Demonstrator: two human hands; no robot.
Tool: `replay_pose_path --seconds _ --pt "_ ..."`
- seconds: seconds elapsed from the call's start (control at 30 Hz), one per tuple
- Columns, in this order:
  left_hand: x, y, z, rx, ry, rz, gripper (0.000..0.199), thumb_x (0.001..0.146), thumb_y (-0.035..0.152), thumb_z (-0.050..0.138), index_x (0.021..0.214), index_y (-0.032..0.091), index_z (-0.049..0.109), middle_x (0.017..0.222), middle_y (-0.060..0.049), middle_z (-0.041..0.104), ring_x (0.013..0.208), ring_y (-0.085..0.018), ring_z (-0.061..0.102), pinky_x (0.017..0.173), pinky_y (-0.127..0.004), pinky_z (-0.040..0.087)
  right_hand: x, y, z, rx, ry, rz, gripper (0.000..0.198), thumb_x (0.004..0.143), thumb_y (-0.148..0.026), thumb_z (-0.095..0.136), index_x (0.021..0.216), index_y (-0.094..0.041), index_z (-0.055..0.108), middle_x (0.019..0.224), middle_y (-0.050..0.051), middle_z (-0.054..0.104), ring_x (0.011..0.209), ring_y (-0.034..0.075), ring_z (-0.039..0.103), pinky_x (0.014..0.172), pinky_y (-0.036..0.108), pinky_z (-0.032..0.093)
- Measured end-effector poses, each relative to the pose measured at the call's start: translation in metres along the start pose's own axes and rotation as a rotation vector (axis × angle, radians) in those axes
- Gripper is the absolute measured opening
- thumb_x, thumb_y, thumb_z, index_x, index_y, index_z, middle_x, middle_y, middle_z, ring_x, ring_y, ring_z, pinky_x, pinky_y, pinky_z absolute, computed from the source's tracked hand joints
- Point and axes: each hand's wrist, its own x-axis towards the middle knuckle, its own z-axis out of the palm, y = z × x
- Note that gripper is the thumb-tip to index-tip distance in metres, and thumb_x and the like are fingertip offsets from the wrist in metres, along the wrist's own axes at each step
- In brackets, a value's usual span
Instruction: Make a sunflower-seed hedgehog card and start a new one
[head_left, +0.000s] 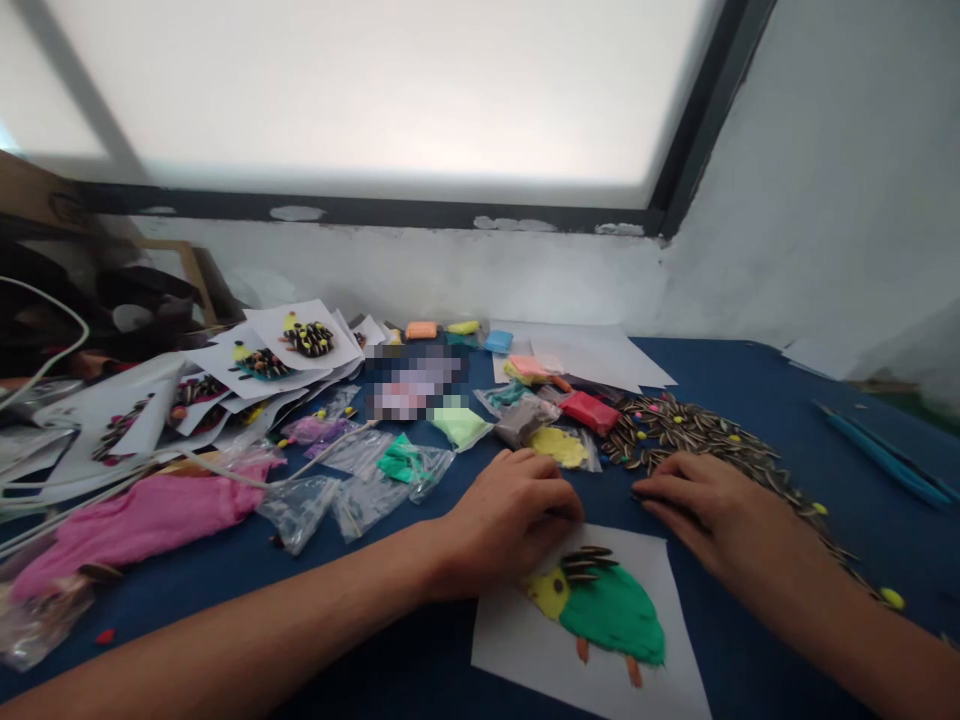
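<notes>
A white sheet (pixel 517 640) lies on the blue table (pixel 420 660) in front of me. On it is a flat clay figure with a green body (pixel 616 612), a yellow head (pixel 549 592) and orange legs. A few striped sunflower seeds (pixel 583 563) stick in the clay near the head. My left hand (pixel 506 520) rests with curled fingers at the sheet's upper left edge, next to those seeds. My right hand (pixel 709 500) lies palm down at the sheet's upper right corner, fingertips touching the near edge of a seed pile (pixel 697 435).
Small bags of coloured clay (pixel 559 445) lie behind my hands. Finished seed figures on paper (pixel 307 340) are stacked at the back left. A pink cloth (pixel 142 515), white cables and empty plastic bags (pixel 300 505) are at left. Blue tools (pixel 885 455) lie at right.
</notes>
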Motion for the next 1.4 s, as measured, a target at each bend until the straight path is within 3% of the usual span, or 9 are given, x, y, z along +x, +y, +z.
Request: replay_pose_path --seconds 0.23,0.37,0.5,0.67,0.93,1.13,1.23,1.4 --pt "0.001 -0.001 0.001 0.005 0.007 0.001 0.010 0.090 0.017 0.059 0.089 0.018 0.069 0.088 -0.003 0.061 0.084 -0.016 0.053 0.074 -0.032 0.035 0.003 -0.005 0.003 -0.051 0.008 0.029 0.029 0.093 -0.026 0.041 0.076 -0.019 0.063 0.077 0.008 0.061 0.074 0.026 0.062 0.065 0.041 0.051" --pt "0.000 -0.002 0.002 -0.001 0.030 0.021 0.010 0.090 0.016 0.059 0.088 0.018 0.069 0.087 -0.002 0.061 0.083 -0.016 0.053 0.073 -0.031 0.035 0.003 -0.009 -0.007 -0.019 0.059 0.083 0.027 0.096 -0.030 0.038 0.080 -0.020 0.058 0.073 0.006 0.061 0.066 0.021 0.062 0.057 0.034 0.049" --pt "0.001 -0.002 0.002 -0.008 0.022 0.014 0.009 0.089 0.017 0.060 0.088 0.018 0.069 0.087 -0.003 0.061 0.083 -0.016 0.054 0.073 -0.031 0.035 0.001 -0.023 -0.028 0.293 0.001 0.161 0.024 0.095 -0.037 0.046 0.081 -0.023 0.060 0.065 -0.002 0.063 0.052 0.013 0.059 0.046 0.023 0.045" --pt "0.001 -0.001 0.001 -0.002 0.021 0.016 0.011 0.090 0.017 0.059 0.088 0.017 0.069 0.087 -0.003 0.061 0.082 -0.016 0.053 0.074 -0.032 0.035 -0.001 -0.042 -0.039 0.541 -0.211 0.143 0.018 0.092 -0.031 0.051 0.083 -0.027 0.066 0.072 -0.005 0.070 0.060 0.011 0.066 0.052 0.019 0.050" --pt "0.000 -0.002 0.002 -0.006 0.028 0.012 0.010 0.090 0.016 0.059 0.087 0.018 0.069 0.086 -0.003 0.061 0.083 -0.016 0.054 0.074 -0.032 0.035 -0.003 -0.049 -0.039 0.521 -0.179 0.116 0.018 0.090 -0.028 0.051 0.080 -0.027 0.066 0.068 -0.003 0.068 0.055 0.011 0.064 0.047 0.019 0.049" --pt "0.000 -0.001 0.001 -0.009 0.020 0.006 0.010 0.089 0.016 0.060 0.089 0.018 0.069 0.087 -0.003 0.062 0.083 -0.016 0.054 0.074 -0.032 0.036 -0.001 -0.034 -0.035 0.297 0.023 0.146 0.018 0.081 -0.025 0.051 0.072 -0.025 0.067 0.065 -0.001 0.067 0.050 0.013 0.063 0.043 0.022 0.048" --pt "0.000 -0.001 0.001 -0.005 0.018 0.010 0.010 0.090 0.017 0.059 0.089 0.018 0.069 0.088 -0.003 0.062 0.083 -0.016 0.054 0.074 -0.031 0.036 -0.003 -0.024 -0.023 0.203 0.006 0.137 0.019 0.078 -0.023 0.051 0.072 -0.025 0.068 0.066 0.001 0.069 0.056 0.017 0.067 0.048 0.026 0.051" --pt "0.000 0.000 0.000 0.002 0.009 0.002 0.010 0.091 0.018 0.058 0.089 0.018 0.068 0.088 -0.002 0.062 0.084 -0.016 0.054 0.075 -0.031 0.036 -0.006 -0.016 -0.007 0.271 -0.073 0.184 0.018 0.082 -0.024 0.054 0.083 -0.025 0.072 0.079 0.003 0.073 0.067 0.018 0.070 0.056 0.028 0.055"
